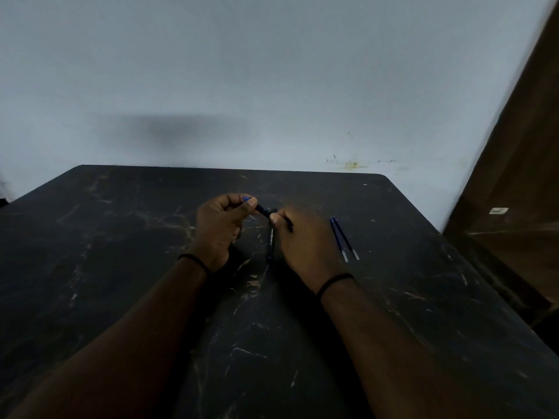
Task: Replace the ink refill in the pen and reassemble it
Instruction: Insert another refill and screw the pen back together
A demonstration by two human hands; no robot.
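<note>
1. The left hand (218, 225) is curled around one dark pen piece (259, 208) with a blue end showing past the thumb; the right hand (302, 243) pinches the top of the pen barrel (270, 241), which hangs down between the two hands above the table (121, 267).
2. The two pieces meet or nearly meet between the fingertips – whether they are joined or apart cannot be told in this dim view.
3. My reading: the pen is being unscrewed or screwed back together, so the task is somewhere mid-way; which refill sits inside, if any, is hidden.
4. Count – one pen in two visible parts, two hands, and two blue refills (344, 238) lying side by side on the table just right of the right hand.
</note>
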